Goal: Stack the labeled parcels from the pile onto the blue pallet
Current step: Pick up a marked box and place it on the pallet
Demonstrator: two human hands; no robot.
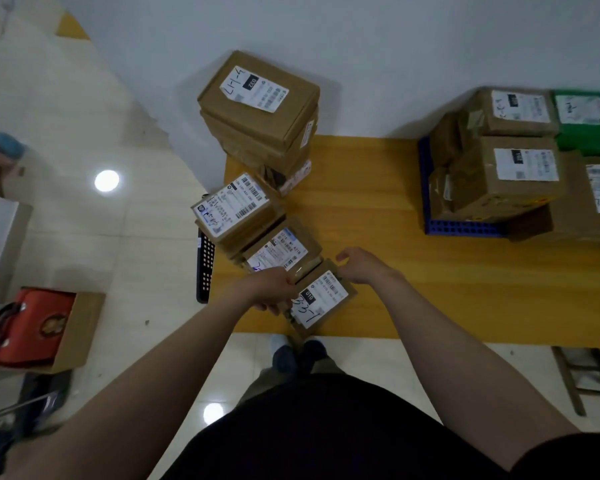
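Broadly, a wooden table (pixel 378 209) is seen w/ the blue pallet (pixel 465 228) at its right end, loaded w/ several taped parcels. The pile (pixel 257 109) is stacked at the table's left end, tall at the back and lower toward the near edge. The small parcel (pixel 326 303), at the pile's near end by the table's front edge, is gripped on both sides. The left hand (pixel 274 289) is curled over its left edge. The right hand (pixel 361 266) is closed on its far right corner, but the fingertips are hidden, so the hold there is prob. a pinch. The cardboard is judged stiff and the box light; taped faces may be slick. Opposite edges are judged the best hold, w/ the label (pixel 321 297) kept up.
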